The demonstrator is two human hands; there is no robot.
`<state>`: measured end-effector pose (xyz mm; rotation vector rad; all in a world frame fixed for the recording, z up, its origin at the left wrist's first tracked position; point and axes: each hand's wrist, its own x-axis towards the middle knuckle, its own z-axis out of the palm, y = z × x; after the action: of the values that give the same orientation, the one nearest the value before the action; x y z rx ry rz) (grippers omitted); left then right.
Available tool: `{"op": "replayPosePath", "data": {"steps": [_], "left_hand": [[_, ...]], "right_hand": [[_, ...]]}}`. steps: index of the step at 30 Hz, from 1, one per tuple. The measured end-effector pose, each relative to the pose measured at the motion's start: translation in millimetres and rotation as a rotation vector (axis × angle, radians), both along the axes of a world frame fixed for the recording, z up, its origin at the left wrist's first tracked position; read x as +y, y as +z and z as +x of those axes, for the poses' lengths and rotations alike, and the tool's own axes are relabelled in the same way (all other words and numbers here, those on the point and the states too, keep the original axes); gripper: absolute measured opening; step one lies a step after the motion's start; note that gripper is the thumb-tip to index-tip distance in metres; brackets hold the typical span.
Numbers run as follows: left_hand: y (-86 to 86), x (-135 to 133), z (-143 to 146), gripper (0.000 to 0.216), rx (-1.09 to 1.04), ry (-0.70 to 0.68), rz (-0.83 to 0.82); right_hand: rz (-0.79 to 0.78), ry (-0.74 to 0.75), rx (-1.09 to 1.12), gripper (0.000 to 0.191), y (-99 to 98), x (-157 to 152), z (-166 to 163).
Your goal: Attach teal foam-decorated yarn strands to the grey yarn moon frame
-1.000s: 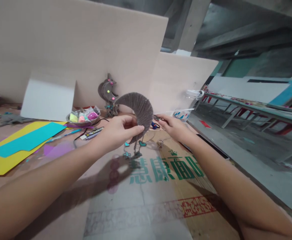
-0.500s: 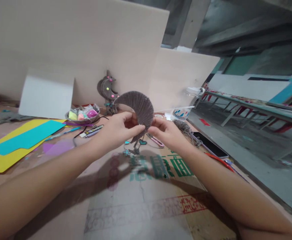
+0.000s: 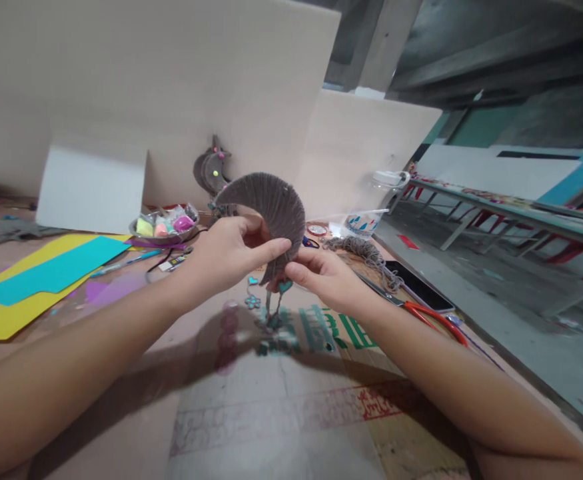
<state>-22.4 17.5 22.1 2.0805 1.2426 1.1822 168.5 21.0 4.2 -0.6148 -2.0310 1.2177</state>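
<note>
A crescent moon wrapped in grey yarn (image 3: pixel 281 207) is held upright above the cardboard, its curved back up and to the right. My left hand (image 3: pixel 236 257) grips it from the left, thumb across the front and fingers behind. At its lower right edge, my right hand (image 3: pixel 321 273) is closed, with thumb and fingertips pinching the lower part; the exact contact is partly hidden. Below dangle grey cords with turquoise heart charms (image 3: pixel 284 287) and a turquoise flower charm (image 3: pixel 252 302). The lowest charms are blurred.
Scissors with orange handles (image 3: pixel 428 313), a phone (image 3: pixel 421 287) and grey yarn (image 3: pixel 366 253) lie to the right. Behind stand a plastic jug (image 3: pixel 371 203) and another crescent ornament (image 3: pixel 211 170). Leftward are a bowl of colored clay (image 3: pixel 166 227) and blue paper (image 3: pixel 56 273).
The crescent has shifted slightly up and left. My right hand has moved left and down to its lower edge, and the scissors and more of the hanging charms now show.
</note>
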Motion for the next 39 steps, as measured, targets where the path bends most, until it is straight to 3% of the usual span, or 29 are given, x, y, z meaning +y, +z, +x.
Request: {"op": "replayPosePath", "data": {"steps": [5,12,17,20,23,26,28,30,33,36,39], "left_hand": [[0.7,4.2,-4.3,0.035,0.007,-0.047,0.061],[1.2,-4.2,3.2,0.033,0.036,-0.057,0.006],[1.3,-11.4,9.1,0.033,-0.007,-0.155,-0.083],[-18.6,-1.8,16.4,0.039,0.060,-0.105,-0.202],[-49.8,15.7,23.1,0.041,0.146,-0.050,-0.262],[-73.5,31.7,21.8,0.044,0.340,-0.112,-0.173],[-79.7,38.2,17.5,0.042,0.460,-0.053,-0.050],[-81.0,41.5,13.6,0.030,0.496,-0.044,0.112],[-84.7,43.8,12.0,0.018,0.444,-0.172,0.289],[-95.4,46.8,13.2,0.019,0.425,-0.295,0.308],[-103.7,50.8,14.5,0.019,0.444,-0.329,0.223]], "right_hand": [[0.006,-0.022,-0.024,0.021,-1.5,3.8,0.7],[0.107,-0.200,-0.040,0.016,-0.3,1.1,1.2],[-0.033,-0.093,-0.137,0.014,8.6,-13.0,5.2],[-0.158,-0.076,-0.201,0.021,-7.1,-10.8,12.5],[-0.265,-0.220,-0.303,0.022,-37.6,3.6,19.3],[-0.398,-0.293,-0.346,0.021,-63.4,20.5,22.2],[-0.428,-0.307,-0.355,0.021,-71.2,27.8,22.2],[-0.443,-0.310,-0.362,0.022,-71.8,31.1,21.4],[-0.433,-0.301,-0.413,0.024,-65.8,32.1,20.3],[-0.348,-0.270,-0.573,0.031,-58.3,33.9,20.0],[-0.265,-0.202,-0.738,0.034,-51.4,37.5,21.2]]}}
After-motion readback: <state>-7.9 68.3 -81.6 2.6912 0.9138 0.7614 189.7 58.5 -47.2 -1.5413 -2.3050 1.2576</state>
